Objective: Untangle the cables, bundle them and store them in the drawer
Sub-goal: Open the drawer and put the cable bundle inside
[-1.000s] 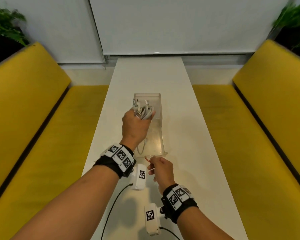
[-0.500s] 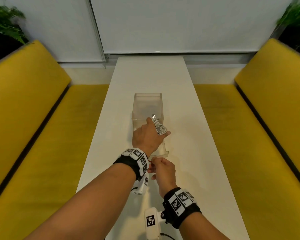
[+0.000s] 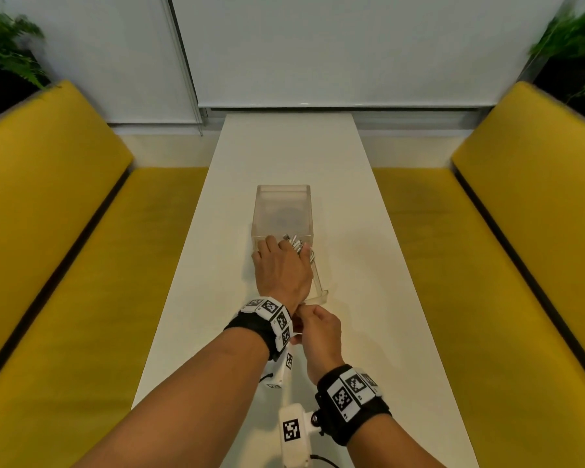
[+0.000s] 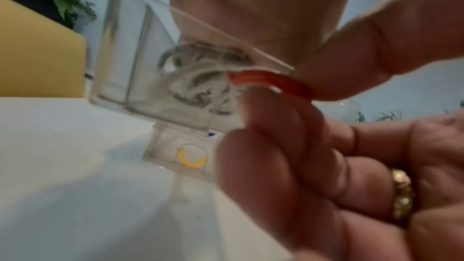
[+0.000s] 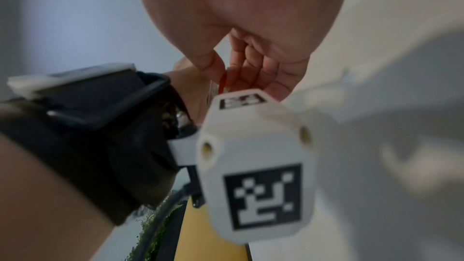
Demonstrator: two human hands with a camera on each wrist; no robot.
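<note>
Head view: the narrow white counter (image 3: 284,146) runs between two yellow benches (image 3: 65,248), with free surface beyond and right of the clear plastic drawer unit (image 3: 282,204). The drawer (image 3: 320,287) is pulled out toward the person. The left hand (image 3: 282,270) lies inside it, fingers over the bundled white cables (image 3: 296,246); whether they grip cannot be told. The right hand (image 3: 318,336) is curled at the drawer front.

Left wrist view: the coiled cables (image 4: 200,80) show through the clear wall.

Right wrist view: the fingers (image 5: 253,66) pinch a red pull tab (image 5: 222,84)
</note>
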